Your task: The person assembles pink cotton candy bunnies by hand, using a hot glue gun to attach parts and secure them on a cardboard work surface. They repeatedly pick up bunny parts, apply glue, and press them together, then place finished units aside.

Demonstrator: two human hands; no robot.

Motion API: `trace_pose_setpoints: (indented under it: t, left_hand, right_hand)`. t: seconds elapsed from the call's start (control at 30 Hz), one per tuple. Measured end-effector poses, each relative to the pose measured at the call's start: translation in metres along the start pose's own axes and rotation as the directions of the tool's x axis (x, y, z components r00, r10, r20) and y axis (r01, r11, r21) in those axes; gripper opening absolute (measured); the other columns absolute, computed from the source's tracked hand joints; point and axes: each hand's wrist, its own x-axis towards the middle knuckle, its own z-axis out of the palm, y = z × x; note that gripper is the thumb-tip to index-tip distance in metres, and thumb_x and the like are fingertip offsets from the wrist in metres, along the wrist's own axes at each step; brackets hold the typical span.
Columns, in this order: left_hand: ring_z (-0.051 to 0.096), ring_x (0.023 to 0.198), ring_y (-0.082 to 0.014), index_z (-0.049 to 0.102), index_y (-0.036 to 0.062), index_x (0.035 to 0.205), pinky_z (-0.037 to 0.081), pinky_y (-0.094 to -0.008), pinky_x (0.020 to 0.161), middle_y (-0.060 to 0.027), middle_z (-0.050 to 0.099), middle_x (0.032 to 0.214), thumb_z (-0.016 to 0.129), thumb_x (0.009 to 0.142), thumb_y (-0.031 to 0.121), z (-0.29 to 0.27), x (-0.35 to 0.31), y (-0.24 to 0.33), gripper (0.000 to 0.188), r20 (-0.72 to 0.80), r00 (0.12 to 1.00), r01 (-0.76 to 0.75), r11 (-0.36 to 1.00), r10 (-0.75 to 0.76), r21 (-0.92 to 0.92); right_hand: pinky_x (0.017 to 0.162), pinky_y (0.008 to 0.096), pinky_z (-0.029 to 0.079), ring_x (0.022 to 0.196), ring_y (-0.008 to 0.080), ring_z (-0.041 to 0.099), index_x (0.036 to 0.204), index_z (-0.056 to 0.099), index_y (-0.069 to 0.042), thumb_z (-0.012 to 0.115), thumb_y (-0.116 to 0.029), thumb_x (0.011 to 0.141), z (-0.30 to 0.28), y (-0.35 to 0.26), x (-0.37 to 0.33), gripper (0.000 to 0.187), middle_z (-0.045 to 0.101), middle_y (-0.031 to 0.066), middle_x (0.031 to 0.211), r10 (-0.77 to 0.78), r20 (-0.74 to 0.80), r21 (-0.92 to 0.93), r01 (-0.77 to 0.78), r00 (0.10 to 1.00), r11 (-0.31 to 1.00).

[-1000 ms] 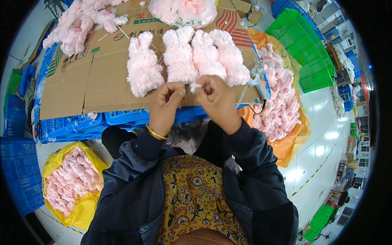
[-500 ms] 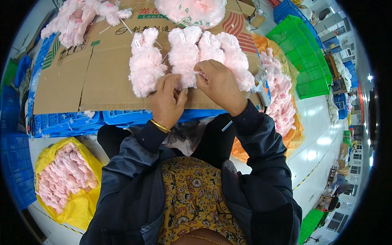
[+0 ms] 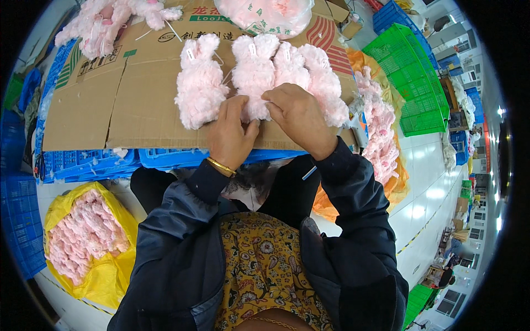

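Four fluffy pink plush toys lie in a row on a cardboard sheet (image 3: 149, 105), long-eared and with small white tags. The second plush toy from the left (image 3: 253, 71) has its lower end between my hands. My left hand (image 3: 231, 135) presses curled fingers and thumb against its lower left side. At its lower right side, my right hand (image 3: 301, 116) pinches the fur; the fingertips partly hide what they grip. Left of it lies another plush toy (image 3: 200, 85); on the right, two plush toys (image 3: 290, 66) (image 3: 324, 85) lie close together.
A pale grey gun-shaped tool (image 3: 358, 124) lies at the cardboard's right edge. More pink plush (image 3: 102, 27) and a clear bag (image 3: 268, 16) of pink pieces sit at the back. Yellow (image 3: 113, 276) and orange (image 3: 400, 182) sacks flank me. Green crates (image 3: 406, 80) stand right.
The view has shifted slightly. Both hands stay at the lower end of the same plush toy, with the fingers slightly repositioned.
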Motion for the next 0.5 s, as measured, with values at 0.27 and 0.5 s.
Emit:
trace_pose_setpoints:
  t: [0.27,0.5]
  left_hand:
    - [0.067,0.085,-0.0363,0.051,0.0088,0.127,0.053,-0.0452,0.072,-0.016,0.067,0.103,0.073,0.075,0.008,0.007,0.01,-0.008,0.056,0.028,0.999,0.025,0.998,-0.027,0.064]
    - [0.066,0.084,-0.0366,0.052,0.0086,0.125,0.052,-0.0465,0.071,-0.0167,0.067,0.098,0.071,0.076,0.007,0.009,0.01,-0.011,0.053,0.041,0.998,0.046,0.997,-0.048,0.063]
  right_hand:
    - [0.075,0.0388,0.05,0.082,0.0278,0.061,0.093,0.068,-0.01,0.063,-0.01,0.076,0.002,-0.001,0.002,0.018,0.06,0.0073,0.082,-0.111,0.017,-0.166,0.112,0.994,0.98]
    - [0.069,0.0438,0.049,0.079,0.0332,0.06,0.085,0.062,-0.006,0.063,-0.012,0.083,0.006,-0.009,0.002,0.006,0.06,0.0131,0.077,0.066,0.057,-0.153,-0.057,0.996,0.987]
